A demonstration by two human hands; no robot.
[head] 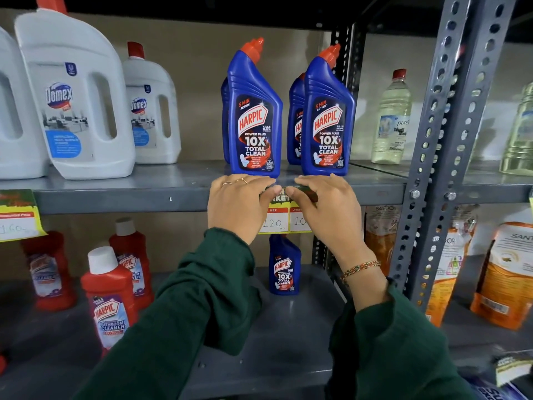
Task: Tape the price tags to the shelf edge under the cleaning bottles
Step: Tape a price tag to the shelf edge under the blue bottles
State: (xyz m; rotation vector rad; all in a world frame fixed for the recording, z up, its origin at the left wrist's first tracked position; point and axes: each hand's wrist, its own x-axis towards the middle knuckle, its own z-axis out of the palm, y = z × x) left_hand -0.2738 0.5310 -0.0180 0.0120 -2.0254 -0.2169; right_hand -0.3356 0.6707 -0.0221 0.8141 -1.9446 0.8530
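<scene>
A yellow and green price tag [279,217] hangs on the grey shelf edge [121,197], right below two blue Harpic bottles [253,111]. My left hand [236,206] and my right hand [323,209] both lie flat over the tag's top, fingertips nearly meeting, pressing it against the edge. The tag's upper part is hidden by my fingers; tape cannot be made out. Another price tag [17,215] hangs on the same edge at the far left, under the white Domex jugs [75,96].
Red Harpic bottles [109,295] and a small blue one [284,267] stand on the lower shelf. A slotted grey upright [450,140] rises to the right, with clear bottles and orange pouches [507,272] beyond it. More printed tags [510,370] lie at the bottom right.
</scene>
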